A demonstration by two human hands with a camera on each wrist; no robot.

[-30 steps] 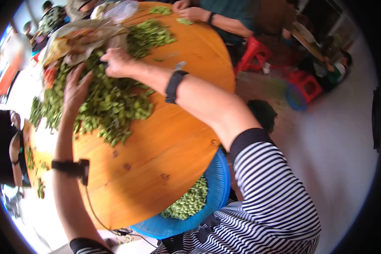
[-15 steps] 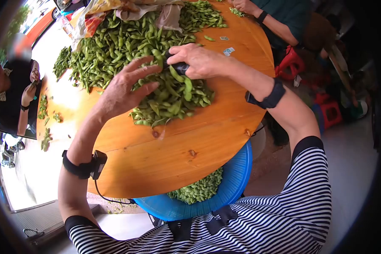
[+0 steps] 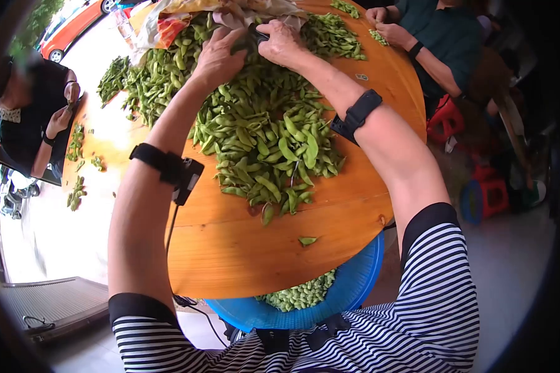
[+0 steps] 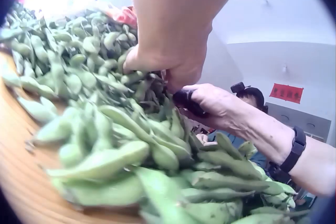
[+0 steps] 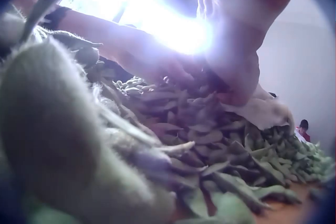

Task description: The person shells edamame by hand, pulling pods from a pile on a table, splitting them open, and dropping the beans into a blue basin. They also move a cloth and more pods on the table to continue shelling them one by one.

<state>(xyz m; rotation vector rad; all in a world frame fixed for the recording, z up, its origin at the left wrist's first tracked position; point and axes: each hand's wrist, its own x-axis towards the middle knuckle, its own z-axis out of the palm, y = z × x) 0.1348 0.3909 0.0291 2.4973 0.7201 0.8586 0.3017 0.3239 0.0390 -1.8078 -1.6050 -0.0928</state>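
A big heap of green soybean pods (image 3: 261,130) covers much of the round wooden table (image 3: 230,261). My left hand (image 3: 218,59) reaches into its far part with fingers spread, their tips hidden among the pods in the left wrist view. Close to its right, my right hand (image 3: 284,45) is also over the far pods, its fingers bent around a small black object (image 4: 190,102). What kind of object it is, I cannot tell. In the right wrist view, large fuzzy pods (image 5: 52,113) fill the near left, and the right hand (image 5: 231,71) is dim against bright light.
A crumpled plastic bag (image 3: 152,28) lies behind the heap. Below the table's near edge, a blue basin (image 3: 361,273) holds shelled beans (image 3: 302,293). One loose pod (image 3: 307,240) lies near that edge. People sit at the left and far right; a red stool (image 3: 445,121) stands at the right.
Both hands came back from the heap toward me, then reached out again to its far side. Pods now spread nearer the front edge, and the head view has shifted.
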